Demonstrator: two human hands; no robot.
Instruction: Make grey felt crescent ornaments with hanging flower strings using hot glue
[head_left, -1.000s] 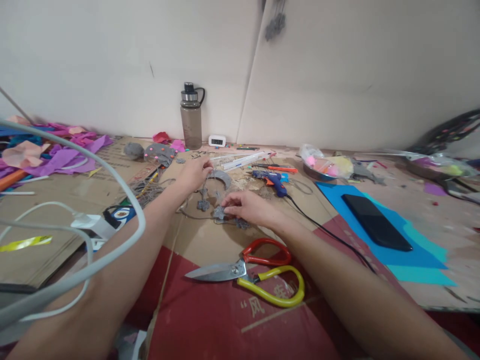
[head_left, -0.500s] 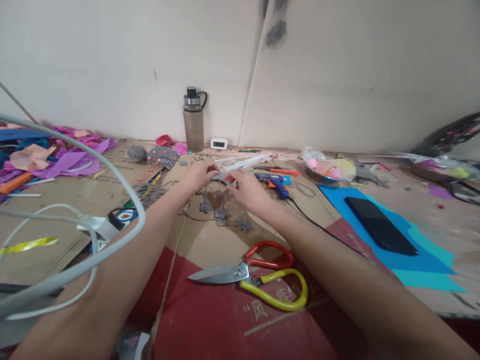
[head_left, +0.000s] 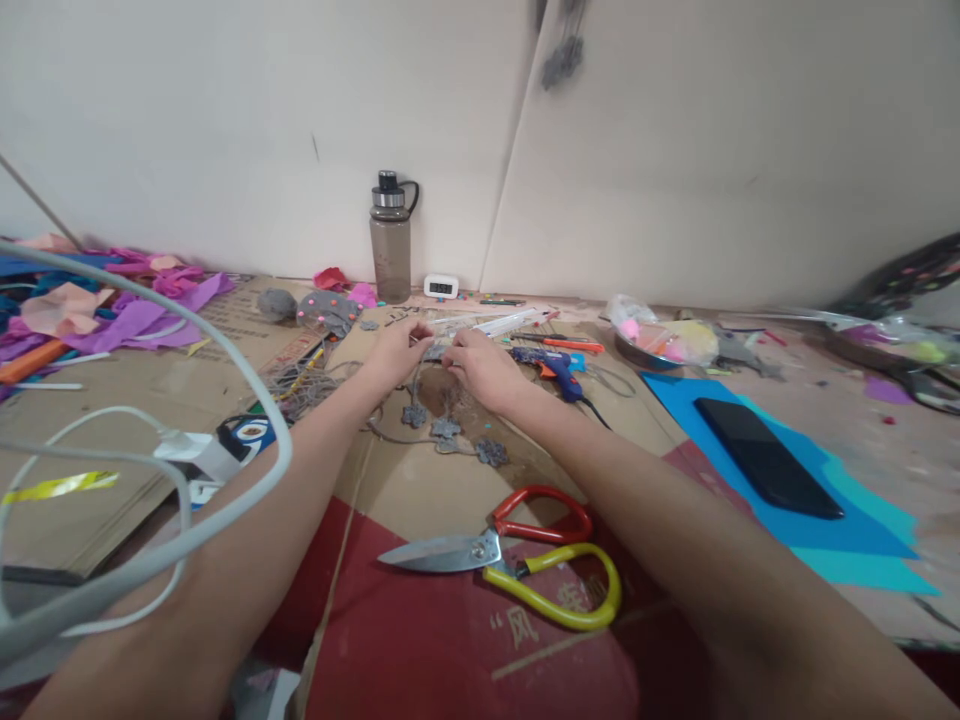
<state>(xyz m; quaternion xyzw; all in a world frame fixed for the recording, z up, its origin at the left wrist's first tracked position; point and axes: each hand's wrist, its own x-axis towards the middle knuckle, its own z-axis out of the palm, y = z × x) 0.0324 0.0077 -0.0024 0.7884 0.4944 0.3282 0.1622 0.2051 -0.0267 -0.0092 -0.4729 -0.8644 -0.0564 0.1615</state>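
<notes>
My left hand (head_left: 401,352) has its thumb and fingers pinched together at the left end of a small grey curved piece (head_left: 434,352). My right hand (head_left: 486,370) is closed at that piece's other side, its fingers curled downward on a thin grey cord that they mostly hide. Below the hands, grey cords lead to several small grey flowers on the cardboard: a left flower (head_left: 413,415), a middle flower (head_left: 445,428) and a right flower (head_left: 492,453). Nearer to me lie open scissors (head_left: 480,552) with one red and one yellow handle.
A glue gun (head_left: 551,370) with a black cable lies right of my right hand. Behind stand a water bottle (head_left: 391,240) and a small clock (head_left: 440,287). A phone (head_left: 765,455) rests on blue sheets. A white cable (head_left: 262,400) loops across the left foreground.
My right hand has turned slightly, its fingers now curling further down over the grey cord. My left hand stays at the grey piece. The whole view has shifted slightly.
</notes>
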